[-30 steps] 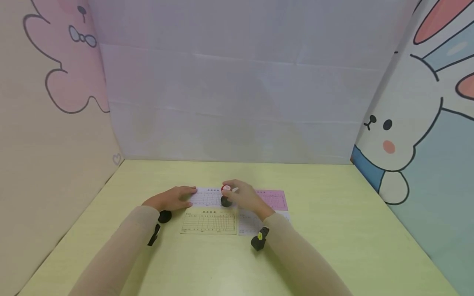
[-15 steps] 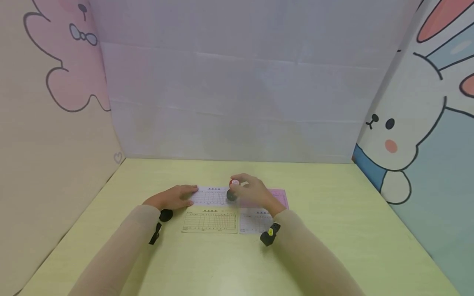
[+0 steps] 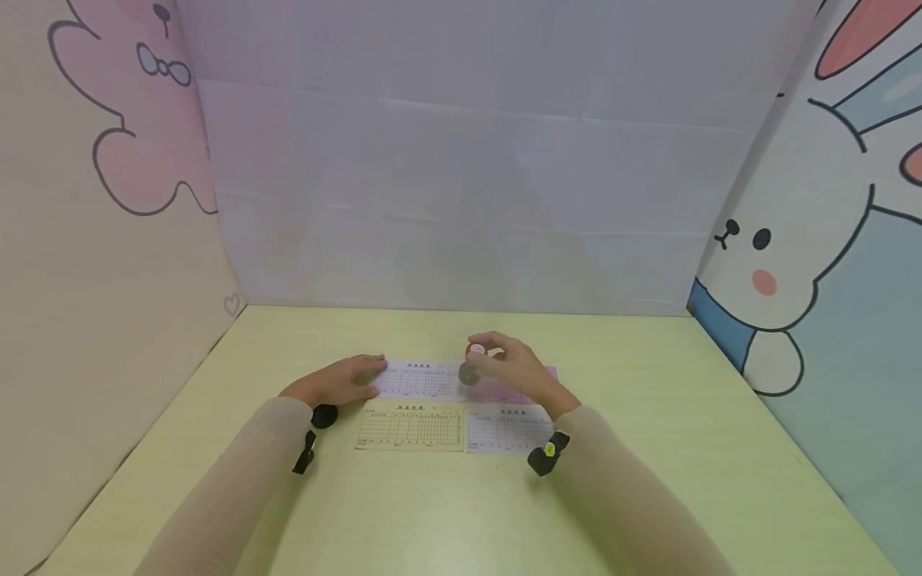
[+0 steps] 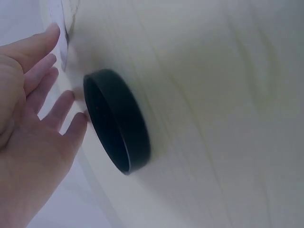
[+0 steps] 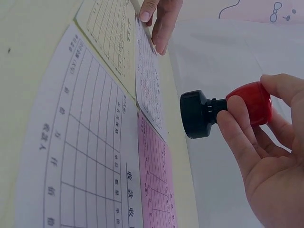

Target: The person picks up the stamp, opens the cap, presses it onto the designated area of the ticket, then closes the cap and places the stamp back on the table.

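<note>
R hand point(image 5: 273, 168) pinches red-and-black round stamp point(image 5: 199, 114); L hand point(image 3: 337, 382) spread, nil gripped, at far-left white paper form point(image 3: 421, 380); prob. best lowered flat.

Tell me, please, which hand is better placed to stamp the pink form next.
Right hand, likely: it holds the red-handled stamp near the pink form, while the left hand touches the farther white form.

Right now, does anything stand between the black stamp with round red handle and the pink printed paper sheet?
Nothing visible does: the right hand holds the stamp raised, and only open air separates it from the pink sheet.
</note>
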Demonstrator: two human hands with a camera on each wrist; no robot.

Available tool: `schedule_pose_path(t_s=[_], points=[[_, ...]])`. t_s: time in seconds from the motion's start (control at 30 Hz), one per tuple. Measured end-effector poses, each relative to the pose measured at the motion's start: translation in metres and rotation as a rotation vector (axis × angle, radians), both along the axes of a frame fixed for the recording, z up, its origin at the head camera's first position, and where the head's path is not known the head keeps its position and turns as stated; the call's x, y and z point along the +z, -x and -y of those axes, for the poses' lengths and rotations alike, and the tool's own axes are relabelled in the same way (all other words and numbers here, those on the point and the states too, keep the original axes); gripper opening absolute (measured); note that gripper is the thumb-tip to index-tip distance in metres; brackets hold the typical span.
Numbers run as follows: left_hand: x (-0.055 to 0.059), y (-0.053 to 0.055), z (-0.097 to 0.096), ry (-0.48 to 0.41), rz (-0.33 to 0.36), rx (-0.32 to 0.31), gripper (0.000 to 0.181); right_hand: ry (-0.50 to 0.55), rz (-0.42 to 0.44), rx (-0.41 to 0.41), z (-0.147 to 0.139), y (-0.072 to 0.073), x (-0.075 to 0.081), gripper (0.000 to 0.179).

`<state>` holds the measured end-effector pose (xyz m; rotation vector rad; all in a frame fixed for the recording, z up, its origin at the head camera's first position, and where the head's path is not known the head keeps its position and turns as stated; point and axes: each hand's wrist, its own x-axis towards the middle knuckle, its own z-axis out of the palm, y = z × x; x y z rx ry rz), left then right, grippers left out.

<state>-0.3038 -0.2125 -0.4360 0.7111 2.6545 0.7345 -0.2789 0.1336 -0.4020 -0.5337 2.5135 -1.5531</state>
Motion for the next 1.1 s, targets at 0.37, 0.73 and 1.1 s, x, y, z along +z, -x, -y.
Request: schedule_pose_path(t_s=[0.37, 0.73, 1.1], points=[[0.002, -0.002, -0.030, -0.089, -0.133, 0.030, 0.054, 0.033, -0.013, -0.012, -0.024, -0.001, -0.001, 0.042], [0.004, -0.008, -0.077, -0.107, -0.104, 0.079, 0.055, 0.032, -0.010, -0.022, -0.045, -0.006, -0.001, 0.049], [0.017, -0.005, -0.118, -0.022, -0.103, 0.051, 0.054, 0.012, -0.008, -0.041, -0.064, -0.007, 0.001, 0.051]])
